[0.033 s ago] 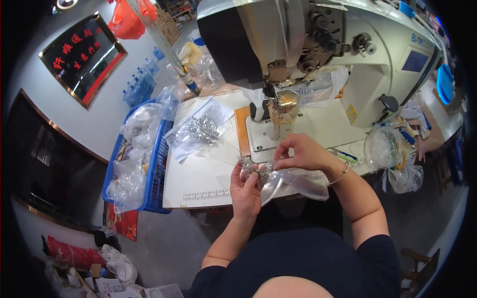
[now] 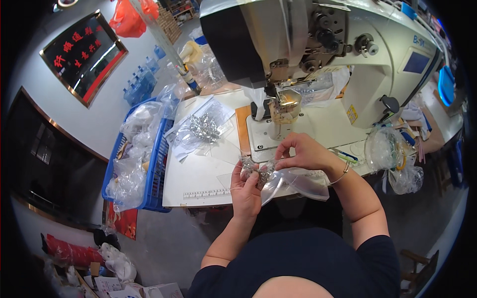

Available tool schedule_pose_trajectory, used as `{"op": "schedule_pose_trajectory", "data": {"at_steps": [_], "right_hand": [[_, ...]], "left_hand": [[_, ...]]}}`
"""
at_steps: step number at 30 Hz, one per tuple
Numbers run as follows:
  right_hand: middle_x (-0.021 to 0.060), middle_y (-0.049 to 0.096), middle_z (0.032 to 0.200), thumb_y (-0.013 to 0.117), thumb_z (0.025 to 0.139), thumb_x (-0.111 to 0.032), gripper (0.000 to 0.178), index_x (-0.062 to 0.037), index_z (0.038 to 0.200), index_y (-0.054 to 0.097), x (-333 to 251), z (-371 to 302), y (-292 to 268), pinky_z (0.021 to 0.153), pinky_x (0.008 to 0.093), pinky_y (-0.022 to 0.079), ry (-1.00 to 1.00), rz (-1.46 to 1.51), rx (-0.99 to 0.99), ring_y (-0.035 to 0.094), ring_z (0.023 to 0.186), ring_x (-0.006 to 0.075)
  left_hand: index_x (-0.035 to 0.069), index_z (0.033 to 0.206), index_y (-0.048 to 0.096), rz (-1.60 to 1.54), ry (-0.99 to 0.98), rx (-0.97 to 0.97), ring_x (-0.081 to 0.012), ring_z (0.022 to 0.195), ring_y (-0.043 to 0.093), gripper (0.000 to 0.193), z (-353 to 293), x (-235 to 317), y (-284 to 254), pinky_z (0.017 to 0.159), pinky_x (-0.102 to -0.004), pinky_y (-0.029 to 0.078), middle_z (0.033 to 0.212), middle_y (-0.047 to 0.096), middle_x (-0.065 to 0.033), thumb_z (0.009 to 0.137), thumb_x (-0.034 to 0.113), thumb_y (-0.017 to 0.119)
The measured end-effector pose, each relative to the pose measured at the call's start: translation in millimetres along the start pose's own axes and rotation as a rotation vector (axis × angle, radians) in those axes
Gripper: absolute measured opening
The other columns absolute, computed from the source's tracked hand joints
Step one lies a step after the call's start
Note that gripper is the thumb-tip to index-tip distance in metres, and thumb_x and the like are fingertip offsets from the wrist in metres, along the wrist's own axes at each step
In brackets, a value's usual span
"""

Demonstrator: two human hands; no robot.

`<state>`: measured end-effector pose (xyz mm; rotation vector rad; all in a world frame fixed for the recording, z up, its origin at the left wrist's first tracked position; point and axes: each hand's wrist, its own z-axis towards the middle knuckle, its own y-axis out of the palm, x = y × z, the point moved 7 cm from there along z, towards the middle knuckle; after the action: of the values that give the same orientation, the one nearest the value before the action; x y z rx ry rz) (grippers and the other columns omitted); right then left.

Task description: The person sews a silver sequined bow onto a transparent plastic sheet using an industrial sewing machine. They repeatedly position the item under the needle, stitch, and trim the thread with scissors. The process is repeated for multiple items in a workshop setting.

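Both hands meet over the near edge of the table, in front of the sewing machine. My left hand (image 2: 245, 192) has its thumb and fingers closed on a small silvery, glittering piece (image 2: 262, 174); its exact kind is not clear. At the right end of that piece, the thumb and fingertips of my right hand (image 2: 300, 155) are pinched together on its edge. A clear, flexible plastic piece with a pale edge (image 2: 303, 185) curves below the hands at the table's rim. Farther left, a heap of silvery bits (image 2: 204, 128) lies on a clear plastic bag (image 2: 181, 135).
The sewing machine's head (image 2: 278, 44) overhangs its metal bed plate (image 2: 263, 141). A blue basket (image 2: 158, 174) of plastic bags stands left of the white table (image 2: 174, 186), which bears a printed ruler strip. Right of the machine bed are a green tool (image 2: 348, 156) and plastic-wrapped rolls (image 2: 385, 149).
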<state>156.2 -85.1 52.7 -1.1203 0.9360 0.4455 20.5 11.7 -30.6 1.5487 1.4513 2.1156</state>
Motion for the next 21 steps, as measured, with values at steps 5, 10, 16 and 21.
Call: {"op": "schedule_pose_trajectory", "data": {"at_steps": [5,10,16,21], "right_hand": [[0.0017,0.058,0.065,0.081,0.062,-0.019,0.022,-0.0075,0.076,0.068,-4,2,0,0.070,0.0279,0.042,-0.056,-0.021,0.018,0.053,0.069,0.0149],[0.0010,0.057,0.064,0.081,0.062,-0.018,0.023,-0.0076,0.076,0.068,-4,2,1,0.071,0.0282,0.042,-0.037,-0.013,0.016,0.053,0.071,0.0156],[0.0029,0.059,0.073,0.082,0.061,-0.021,0.028,-0.0082,0.082,0.067,-3,3,0,0.073,0.0298,0.042,-0.043,-0.064,0.024,0.055,0.076,0.0180],[0.0087,0.053,0.103,0.079,0.064,-0.017,0.043,-0.0106,0.104,0.063,-48,-7,-6,0.087,0.0369,0.038,-0.383,-0.329,0.309,0.049,0.099,0.0269]], "left_hand": [[0.015,0.131,0.037,-0.012,-0.004,0.000,-0.0262,0.106,0.058,0.047,-1,0,-3,0.088,-0.0407,0.051,0.109,0.058,-0.0094,0.089,-0.003,0.050],[0.014,0.132,0.037,0.022,0.014,0.005,-0.0258,0.106,0.057,0.048,-1,-1,-8,0.089,-0.0410,0.050,0.111,0.058,-0.0098,0.089,-0.002,0.050],[0.014,0.133,0.035,-0.009,0.021,-0.026,-0.0249,0.106,0.057,0.050,-1,-1,-6,0.091,-0.0406,0.049,0.112,0.057,-0.0107,0.089,-0.004,0.049],[0.009,0.134,0.035,0.050,0.032,-0.045,-0.0228,0.105,0.057,0.050,0,-1,0,0.091,-0.0376,0.050,0.113,0.056,-0.0116,0.088,-0.005,0.049]]}}
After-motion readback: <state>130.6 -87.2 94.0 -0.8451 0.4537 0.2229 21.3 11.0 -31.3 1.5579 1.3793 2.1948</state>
